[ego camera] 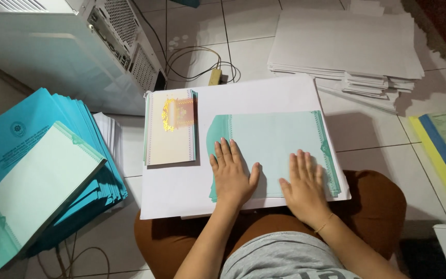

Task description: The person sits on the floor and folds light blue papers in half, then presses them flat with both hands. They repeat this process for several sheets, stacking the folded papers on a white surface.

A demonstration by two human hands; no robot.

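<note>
- Pale mint-green paper sheet with a darker ornamental border (274, 150): lies flat on the wide white board (181, 191) across the person's lap, on the board's right half; left end of the sheet curls upward.
- Left hand (232, 173): flat, fingers spread, palm down on the sheet's lower left part; nothing gripped, pressing only.
- Right hand (304, 183): flat likewise, palm down on the sheet's lower right part, a thin bracelet at the wrist; nothing gripped.
- Handling, as a judgement: even pressure from both palms, stroked outward from the middle, should smooth the sheet without creasing; the curled left end wants the most care.
- Cream-white booklet stack with a gold foil emblem (171, 126): on the board's upper left, near the sheet but apart from it.
- Edges: sheet's right border sits close to the board's right edge; little margin there; bare board lies left of the left hand.
- Turquoise paper folders, fanned (37, 170): on the tiled floor left of the board.
- White paper stacks (344, 44): on the floor beyond the board.
</note>
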